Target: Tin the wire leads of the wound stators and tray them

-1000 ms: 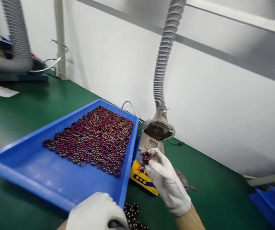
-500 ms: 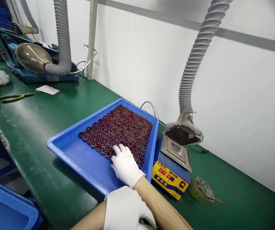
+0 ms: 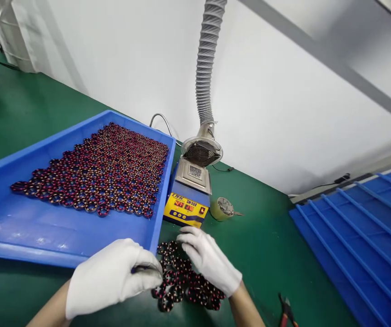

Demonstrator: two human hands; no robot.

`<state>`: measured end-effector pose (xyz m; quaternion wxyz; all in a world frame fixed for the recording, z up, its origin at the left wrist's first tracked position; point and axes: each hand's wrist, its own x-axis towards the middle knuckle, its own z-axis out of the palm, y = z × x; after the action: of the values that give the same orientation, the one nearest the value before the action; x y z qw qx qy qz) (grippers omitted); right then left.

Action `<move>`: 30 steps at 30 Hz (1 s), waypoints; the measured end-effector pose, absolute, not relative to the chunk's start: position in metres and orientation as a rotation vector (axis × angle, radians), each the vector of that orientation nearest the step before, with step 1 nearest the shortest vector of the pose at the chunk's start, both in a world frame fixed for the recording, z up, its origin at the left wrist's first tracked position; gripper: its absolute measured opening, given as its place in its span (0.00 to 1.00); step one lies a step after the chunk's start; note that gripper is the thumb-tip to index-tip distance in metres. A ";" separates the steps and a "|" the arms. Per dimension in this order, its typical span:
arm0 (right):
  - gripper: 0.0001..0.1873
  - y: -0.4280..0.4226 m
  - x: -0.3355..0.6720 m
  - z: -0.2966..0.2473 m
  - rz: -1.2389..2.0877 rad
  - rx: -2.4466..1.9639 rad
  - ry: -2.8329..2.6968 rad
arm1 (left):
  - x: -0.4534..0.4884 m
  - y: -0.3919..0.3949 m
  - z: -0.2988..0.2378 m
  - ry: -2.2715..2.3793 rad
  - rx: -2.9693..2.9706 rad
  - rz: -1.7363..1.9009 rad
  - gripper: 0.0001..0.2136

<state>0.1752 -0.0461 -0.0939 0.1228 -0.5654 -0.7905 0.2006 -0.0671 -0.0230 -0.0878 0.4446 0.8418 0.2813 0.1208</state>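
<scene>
My left hand (image 3: 113, 274), in a white glove, is closed in a pinch on a small dark tool whose tip shows at the fingers, just left of a loose pile of dark red coil rings (image 3: 182, 284) on the green bench. My right hand (image 3: 209, 259), also gloved, lies over that pile with its fingers stretched out and touching the rings. A blue tray (image 3: 62, 236) to the left holds several rows of the same rings (image 3: 100, 170), packed flat.
A yellow and blue heating unit (image 3: 187, 200) with red digits stands behind the pile, under a grey ribbed extraction hose (image 3: 205, 68). A small round holder (image 3: 223, 208) sits beside it. Blue ribbed trays (image 3: 359, 236) lie at right. Red-handled pliers (image 3: 287, 311) lie near the bottom edge.
My right hand has left the blue tray and come down onto the loose rings on the bench. The view has swung right, so the neighbouring workstation is out of sight.
</scene>
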 end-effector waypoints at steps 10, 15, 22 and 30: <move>0.03 -0.030 0.187 -0.136 0.611 -1.789 -1.815 | -0.049 -0.019 -0.078 1.067 2.233 0.158 0.16; 0.16 -0.032 0.184 -0.066 0.848 -1.180 -1.268 | -0.016 -0.011 -0.024 1.250 2.369 0.634 0.14; 0.13 -0.035 0.162 -0.025 1.101 -0.611 -0.918 | 0.036 -0.008 -0.017 0.823 2.478 1.621 0.17; 0.11 -0.048 0.183 -0.010 0.814 -0.821 -1.351 | 0.030 0.002 -0.021 0.588 2.570 1.676 0.11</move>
<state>0.1833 -0.0483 -0.0100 0.6300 -0.3585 -0.5900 0.3555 0.0303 0.0022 -0.0207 0.0088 0.8227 0.1882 0.5363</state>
